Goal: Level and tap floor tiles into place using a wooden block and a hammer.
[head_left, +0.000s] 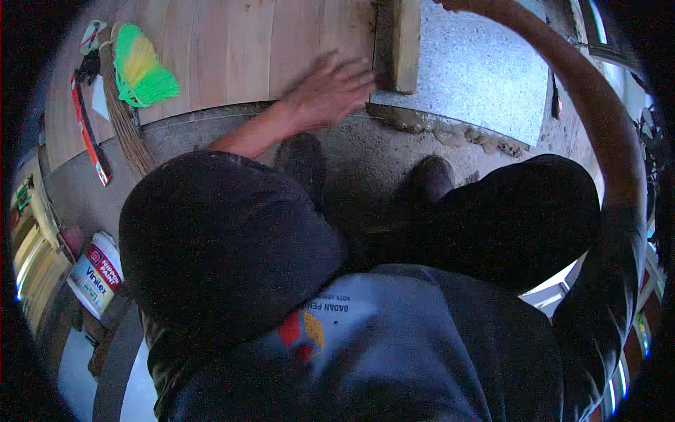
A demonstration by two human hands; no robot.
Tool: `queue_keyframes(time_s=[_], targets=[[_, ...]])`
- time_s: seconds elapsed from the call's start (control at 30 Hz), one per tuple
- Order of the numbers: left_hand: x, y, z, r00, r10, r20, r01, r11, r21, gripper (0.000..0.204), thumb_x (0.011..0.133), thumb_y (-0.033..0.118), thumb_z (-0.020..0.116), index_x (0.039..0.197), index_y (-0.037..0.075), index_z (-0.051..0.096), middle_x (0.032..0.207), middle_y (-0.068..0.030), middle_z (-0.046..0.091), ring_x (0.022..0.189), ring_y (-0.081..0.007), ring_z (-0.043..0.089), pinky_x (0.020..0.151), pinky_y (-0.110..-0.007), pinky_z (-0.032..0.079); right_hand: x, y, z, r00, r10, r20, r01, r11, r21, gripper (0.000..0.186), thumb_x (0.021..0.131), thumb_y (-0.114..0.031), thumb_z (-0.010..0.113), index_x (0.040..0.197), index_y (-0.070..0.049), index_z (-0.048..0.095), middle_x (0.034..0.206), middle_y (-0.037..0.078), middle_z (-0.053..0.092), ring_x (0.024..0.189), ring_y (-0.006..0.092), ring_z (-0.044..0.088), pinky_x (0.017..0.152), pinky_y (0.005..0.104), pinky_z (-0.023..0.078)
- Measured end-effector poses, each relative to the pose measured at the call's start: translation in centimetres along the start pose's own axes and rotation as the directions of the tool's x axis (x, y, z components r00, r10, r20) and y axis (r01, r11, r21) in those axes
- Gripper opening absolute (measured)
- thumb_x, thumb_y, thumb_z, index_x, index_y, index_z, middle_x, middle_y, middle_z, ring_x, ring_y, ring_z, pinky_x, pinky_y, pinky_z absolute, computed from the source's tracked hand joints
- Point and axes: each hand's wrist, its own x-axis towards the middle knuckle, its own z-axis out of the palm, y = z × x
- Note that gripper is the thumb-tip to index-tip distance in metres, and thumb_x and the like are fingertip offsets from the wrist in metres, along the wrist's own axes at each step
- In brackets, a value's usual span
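My left hand, slightly smeared by motion, is open with its fingers stretched out. It is over the edge of the wood-look floor, close to the gap beside a speckled grey tile. A wooden block lies lengthwise along the tile's left edge, just right of my left fingertips. My right arm arches round the right side, and my right hand is cut off by the top edge above the tile; its fingers are hidden. Rough mortar shows along the tile's near edge.
A stick broom, a green and yellow bundle of string and a red and black long tool lie at the left. A white paint bucket stands lower left. My knees and shoes are close to the tile's near edge.
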Motion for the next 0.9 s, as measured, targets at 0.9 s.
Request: queue_keyframes(time_s=[0.9], targets=[[-15.4, -12.5, -1.3, 0.224, -0.872, -0.434, 0.689, 0.457, -0.563, 0.049, 0.093, 0.023, 0.059, 0.138, 0.003, 0.059, 0.145, -0.0229, 0.055, 0.141, -0.0447, 0.044, 0.12, -0.062, 0.026, 5.4, -6.9, 2.0, 0.889, 0.433, 0.152, -0.448, 0.89, 0.087, 0.016, 0.099, -0.012, 0.062, 0.105, -0.001, 0.071, 0.095, 0.023, 0.074, 0.088, 0.0329, 0.073, 0.079, 0.0409, 0.056]])
